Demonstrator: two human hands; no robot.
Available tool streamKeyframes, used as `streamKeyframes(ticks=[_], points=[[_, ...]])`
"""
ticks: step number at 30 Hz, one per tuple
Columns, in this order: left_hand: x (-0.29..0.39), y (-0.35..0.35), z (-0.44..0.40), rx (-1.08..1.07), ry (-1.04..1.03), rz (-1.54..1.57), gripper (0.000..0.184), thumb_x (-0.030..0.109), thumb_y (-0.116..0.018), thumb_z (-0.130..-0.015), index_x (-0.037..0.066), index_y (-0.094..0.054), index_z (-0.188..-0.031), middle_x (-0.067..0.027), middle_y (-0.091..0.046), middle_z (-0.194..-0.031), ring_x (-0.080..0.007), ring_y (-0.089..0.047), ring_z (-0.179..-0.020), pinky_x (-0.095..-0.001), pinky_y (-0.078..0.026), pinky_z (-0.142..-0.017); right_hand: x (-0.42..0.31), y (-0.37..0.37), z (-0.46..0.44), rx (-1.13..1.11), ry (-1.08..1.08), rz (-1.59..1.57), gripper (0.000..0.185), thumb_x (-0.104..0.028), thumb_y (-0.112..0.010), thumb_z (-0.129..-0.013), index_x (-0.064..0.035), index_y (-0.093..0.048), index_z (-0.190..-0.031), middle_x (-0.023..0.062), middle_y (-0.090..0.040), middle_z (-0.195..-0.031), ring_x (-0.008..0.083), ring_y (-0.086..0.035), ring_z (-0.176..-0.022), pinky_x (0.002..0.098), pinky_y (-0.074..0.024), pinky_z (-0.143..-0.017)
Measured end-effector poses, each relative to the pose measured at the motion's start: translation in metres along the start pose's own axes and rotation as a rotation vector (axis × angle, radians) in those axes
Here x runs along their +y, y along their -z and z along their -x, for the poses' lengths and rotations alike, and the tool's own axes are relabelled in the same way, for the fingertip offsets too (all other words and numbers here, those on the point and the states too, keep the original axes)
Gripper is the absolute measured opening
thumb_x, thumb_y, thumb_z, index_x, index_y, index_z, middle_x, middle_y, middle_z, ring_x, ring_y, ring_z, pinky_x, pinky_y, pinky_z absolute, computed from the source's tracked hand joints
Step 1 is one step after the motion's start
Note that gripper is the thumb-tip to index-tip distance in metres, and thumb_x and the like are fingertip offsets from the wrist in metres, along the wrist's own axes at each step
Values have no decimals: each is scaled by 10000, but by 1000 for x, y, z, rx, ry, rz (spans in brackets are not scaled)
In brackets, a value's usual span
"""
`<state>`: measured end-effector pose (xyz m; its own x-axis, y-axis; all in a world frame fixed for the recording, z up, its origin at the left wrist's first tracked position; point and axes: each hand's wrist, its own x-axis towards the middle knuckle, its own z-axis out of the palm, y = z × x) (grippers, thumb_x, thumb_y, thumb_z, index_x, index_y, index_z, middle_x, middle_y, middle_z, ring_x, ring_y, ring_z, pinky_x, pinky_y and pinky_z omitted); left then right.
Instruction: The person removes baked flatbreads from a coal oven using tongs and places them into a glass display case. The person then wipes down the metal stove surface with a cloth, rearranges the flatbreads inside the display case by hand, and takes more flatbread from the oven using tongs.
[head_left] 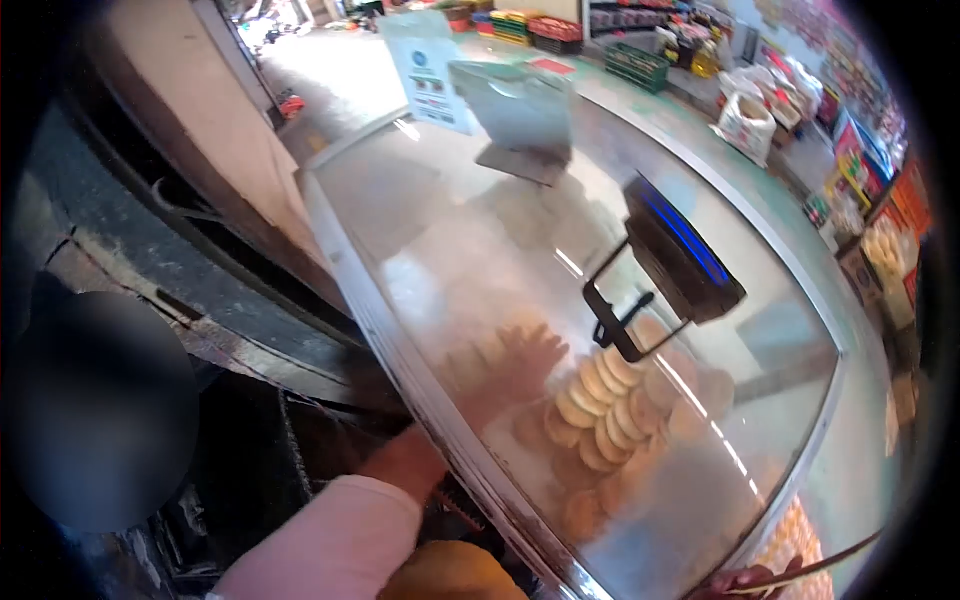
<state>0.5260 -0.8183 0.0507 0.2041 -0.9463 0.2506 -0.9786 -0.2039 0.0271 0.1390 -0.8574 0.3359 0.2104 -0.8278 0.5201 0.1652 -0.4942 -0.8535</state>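
Observation:
My left hand (pixel 530 352) is inside a glass-topped display case (pixel 400 350), seen hazily through the glass. Its fingers look spread and nothing shows in them. The forearm, in a pale sleeve (pixel 325 540), reaches in under the case's near metal frame. Just right of the fingers lie round, pale, bread-like pieces (pixel 600 395), overlapping in rows; reflections blur their exact kind. At the lower right edge, a partly cut-off hand (pixel 750 580) is by a thin brown strip (pixel 840 555). It seems to belong to someone else, though I cannot be sure. My right hand cannot be made out.
On the glass stand a black device with a blue strip (pixel 685 250) on a bent frame, a pale container (pixel 515 105) and a printed sign (pixel 425 75). A rounded yellow-orange thing (pixel 455 572) is below. Beyond are a green crate (pixel 637 67) and a white sack (pixel 747 125).

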Motion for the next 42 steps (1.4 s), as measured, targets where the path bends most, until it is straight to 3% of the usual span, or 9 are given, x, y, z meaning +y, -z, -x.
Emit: streamKeyframes(ticks=[2, 3, 8, 24, 28, 32, 37, 40, 42], points=[[-1, -14, 0, -6, 21, -65, 586, 290, -645, -812, 83, -524, -1346, -105, -549, -1310, -396, -452, -1286, -673, -328, -977, 6, 5, 4, 13, 28, -46, 831, -521, -379, -950, 150, -244, -1421, 216, -620, -1016, 252, -644, -827, 328, -574, -733], [0, -15, 1, -3, 32, -73, 586, 290, -645, -812, 83, -524, -1346, -105, -549, -1310, -396, -452, -1286, -673, -328, -977, 3, 10, 7, 55, -51, 4, 762, -513, -412, -962, 161, -384, -1318, 225, -618, -974, 273, -613, -790, 352, -554, -791], [-10, -7, 29, -188, -27, -153, 478, 303, -578, -861, 159, -547, -1315, -63, -541, -1303, -315, -435, -1292, -642, -326, -1015, 5, 7, 4, 11, -82, 5, 761, -516, -421, -959, 125, -358, -1365, 211, -606, -1002, 265, -606, -809, 366, -540, -791], [0, -1, 37, -146, -25, 2, 554, 385, -588, -871, 130, -497, -1355, -106, -465, -1376, -352, -365, -1333, -630, -273, -1060, -6, 17, 14, -115, -158, -49, 796, -525, -451, -952, 9, -274, -1514, 165, -569, -1094, 242, -584, -871, 412, -493, -790], [0, 3, 41, -114, 63, 85, 582, 397, -584, -880, 121, -475, -1382, -119, -435, -1410, -361, -338, -1356, -628, -256, -1075, -4, 23, 14, -92, -110, 71, 828, -527, -430, -936, 18, -231, -1527, 187, -561, -1099, 294, -590, -913, 431, -521, -791], [-7, 5, 75, 8, 318, 299, 611, 409, -581, -889, 112, -453, -1408, -132, -405, -1443, -371, -311, -1379, -627, -238, -1090, 9, 56, 15, 170, -697, -1220, 589, -437, -569, -951, -21, -478, -1358, 70, -593, -1054, 145, -589, -853, 319, -517, -739], [-14, 17, 123, 200, 801, 546, 648, 424, -576, -901, 101, -425, -1442, -148, -368, -1485, -382, -278, -1407, -624, -216, -1109, 6, 45, 18, 295, -908, -2221, 372, -365, -687, -933, -99, -620, -1185, -26, -604, -988, 33, -550, -771, 234, -487, -705], [-19, 23, 130, -80, 911, 229, 670, 433, -573, -908, 94, -408, -1462, -158, -346, -1511, -389, -257, -1424, -623, -203, -1121, 9, 56, 18, 94, -919, -1838, 370, -383, -683, -932, -117, -615, -1180, -23, -603, -968, 35, -546, -757, 233, -474, -686], [-31, -5, 136, -240, 869, -32, 731, 447, -567, -918, 71, -342, -1503, -180, -293, -1546, -388, -208, -1451, -594, -175, -1150, 5, 61, 16, 212, -971, -1558, 360, -385, -682, -933, -116, -621, -1165, -32, -592, -927, 29, -524, -721, 225, -457, -661]])
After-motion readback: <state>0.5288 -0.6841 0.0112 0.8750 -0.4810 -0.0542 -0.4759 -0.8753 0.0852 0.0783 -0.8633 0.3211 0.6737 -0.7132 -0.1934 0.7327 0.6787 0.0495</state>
